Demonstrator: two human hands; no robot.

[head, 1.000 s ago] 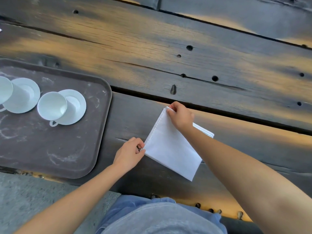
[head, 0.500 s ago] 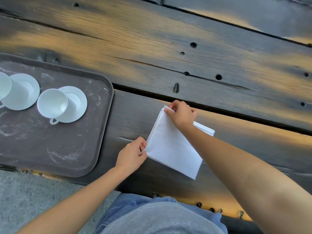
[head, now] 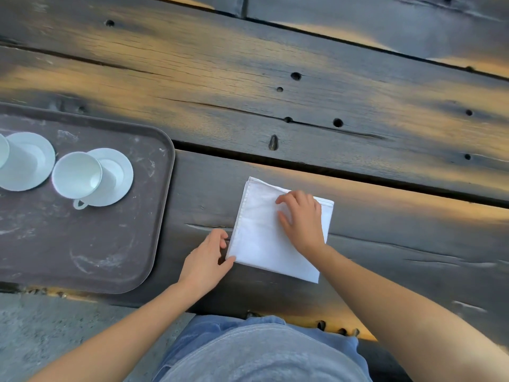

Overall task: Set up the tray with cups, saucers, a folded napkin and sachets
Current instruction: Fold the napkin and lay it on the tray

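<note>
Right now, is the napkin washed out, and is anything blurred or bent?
Head view: the napkin is bright but its hem stitching shows; warm glare streaks the table; the right hand looks slightly soft; the wide angle tilts the cup near the left edge.

Your right hand presses on the folded napkin; your left hand pinches its seven-o'clock corner; the tray lies at nine o'clock.
</note>
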